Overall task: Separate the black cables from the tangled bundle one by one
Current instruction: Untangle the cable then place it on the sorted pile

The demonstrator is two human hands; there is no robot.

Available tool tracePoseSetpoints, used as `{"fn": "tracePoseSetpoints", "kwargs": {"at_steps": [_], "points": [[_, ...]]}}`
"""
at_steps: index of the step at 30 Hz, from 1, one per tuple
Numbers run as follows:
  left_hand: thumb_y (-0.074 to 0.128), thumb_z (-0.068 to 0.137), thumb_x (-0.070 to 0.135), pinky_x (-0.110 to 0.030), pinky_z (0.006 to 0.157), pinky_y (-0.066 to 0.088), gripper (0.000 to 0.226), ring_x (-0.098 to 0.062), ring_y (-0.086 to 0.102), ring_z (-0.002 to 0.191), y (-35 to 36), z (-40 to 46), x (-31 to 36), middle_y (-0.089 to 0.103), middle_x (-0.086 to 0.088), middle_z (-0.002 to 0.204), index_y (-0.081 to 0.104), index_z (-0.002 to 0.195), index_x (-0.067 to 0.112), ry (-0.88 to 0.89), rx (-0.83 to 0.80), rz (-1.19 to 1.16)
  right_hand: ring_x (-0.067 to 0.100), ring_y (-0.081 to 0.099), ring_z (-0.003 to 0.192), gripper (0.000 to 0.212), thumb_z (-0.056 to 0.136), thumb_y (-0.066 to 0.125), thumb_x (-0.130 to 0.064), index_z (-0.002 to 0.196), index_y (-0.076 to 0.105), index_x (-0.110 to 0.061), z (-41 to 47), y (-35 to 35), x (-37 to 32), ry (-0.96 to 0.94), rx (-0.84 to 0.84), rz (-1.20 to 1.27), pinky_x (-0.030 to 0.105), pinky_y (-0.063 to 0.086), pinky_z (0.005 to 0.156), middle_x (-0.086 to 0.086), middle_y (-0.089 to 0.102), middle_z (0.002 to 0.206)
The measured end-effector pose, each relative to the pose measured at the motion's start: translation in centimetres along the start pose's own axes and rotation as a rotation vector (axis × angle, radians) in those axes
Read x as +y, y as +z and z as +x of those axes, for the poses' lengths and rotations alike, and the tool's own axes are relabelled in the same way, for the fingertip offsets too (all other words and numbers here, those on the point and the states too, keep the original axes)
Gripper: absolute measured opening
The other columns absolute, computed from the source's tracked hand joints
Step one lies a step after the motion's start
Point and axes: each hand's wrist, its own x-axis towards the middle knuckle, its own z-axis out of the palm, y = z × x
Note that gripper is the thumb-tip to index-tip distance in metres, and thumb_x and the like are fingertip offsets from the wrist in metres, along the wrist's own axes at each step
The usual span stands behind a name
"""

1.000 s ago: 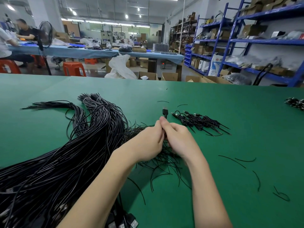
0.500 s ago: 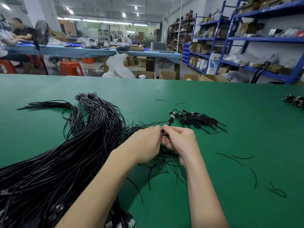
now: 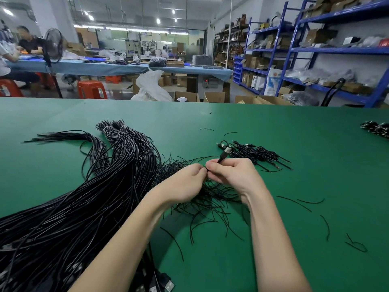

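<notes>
- Since half a second earlier, the held cable's (image 3: 221,158) plug end has been tilted a little further up and to the right, toward the small pile; both hands have stayed together at frame centre.
- The cable is pinched by the curled fingers and thumb of the right hand (image 3: 231,172); its silver-tipped plug sticks up above the fingertips.
- The left hand (image 3: 185,183) is curled, its fingertips pressed together on thin strands right beside the right hand's fingertips.
- The tangled bundle (image 3: 80,203), made of a great many glossy round black cables, too many to count, is spread from the lower left of the frame up to the centre left, on the green table (image 3: 294,127).
- A loose nest of thin black strands (image 3: 210,199) is seen beneath both wrists.
- One small pile of separated cables (image 3: 256,153) lies just above and right of the hands.
- About five short stray wire pieces (image 3: 324,226) are scattered at the lower right.
- Another dark cluster (image 3: 376,128) is cut off at the right edge.
- No legible writing or brand can be made out.
- Blue metal shelving (image 3: 315,49) with cardboard boxes fills the upper right; an orange stool (image 3: 91,89) stands at the upper left.
</notes>
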Motion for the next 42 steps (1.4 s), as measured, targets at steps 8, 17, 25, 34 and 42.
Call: {"fn": "tracePoseSetpoints", "kwargs": {"at_steps": [8,17,25,34,42], "points": [[0.032,0.108,0.01,-0.024,0.058,0.038,0.027,-0.013,0.042,0.06,-1.1,-0.4,-1.0,0.046,0.0,0.068,0.049,0.087,0.011,-0.196,-0.177,-0.786,0.013,0.07,0.063,0.004,0.087,0.078,-0.005,0.09,0.076,-0.002,2.3,0.5,-0.3,0.064,-0.205,-0.017,0.016,0.058,0.066,0.015,0.074,0.073],[0.033,0.106,0.01,-0.022,0.05,0.036,0.03,-0.01,0.037,0.047,-1.2,0.7,-2.7,0.041,0.006,0.058,0.046,0.081,0.016,-0.216,0.061,-0.824,0.01,0.073,0.074,0.025,0.094,0.074,-0.019,0.116,0.07,-0.011,4.2,0.9,0.1,0.05,-0.184,-0.134,0.019,0.056,0.063,0.005,0.076,0.099],[0.029,0.103,0.012,-0.019,0.043,0.033,0.025,-0.006,0.037,0.043,-0.5,1.7,-4.1,0.039,0.008,0.061,0.041,0.082,0.016,-0.116,0.247,-0.57,0.011,0.062,0.088,0.012,0.083,0.077,-0.044,0.095,0.078,-0.043,2.6,2.5,2.9,-0.138,0.085,-1.026,0.025,0.042,0.07,-0.019,0.073,0.094],[0.03,0.104,0.021,-0.03,0.052,0.035,0.023,-0.013,0.038,0.052,0.1,2.1,-5.3,0.043,0.001,0.071,0.044,0.086,0.015,-0.073,0.3,-0.327,0.012,0.063,0.086,0.002,0.085,0.077,-0.041,0.087,0.078,-0.039,2.7,2.6,2.7,-0.131,0.139,-1.049,0.025,0.041,0.068,-0.019,0.069,0.084],[0.031,0.101,0.017,-0.023,0.049,0.036,0.021,-0.009,0.036,0.053,0.2,2.5,-5.4,0.04,0.007,0.066,0.044,0.084,0.017,-0.099,0.283,-0.462,0.004,0.048,0.068,0.008,0.092,0.069,-0.04,0.084,0.069,-0.04,2.5,1.9,2.6,-0.212,0.289,-0.933,0.022,0.028,0.053,-0.011,0.05,0.11]]}}
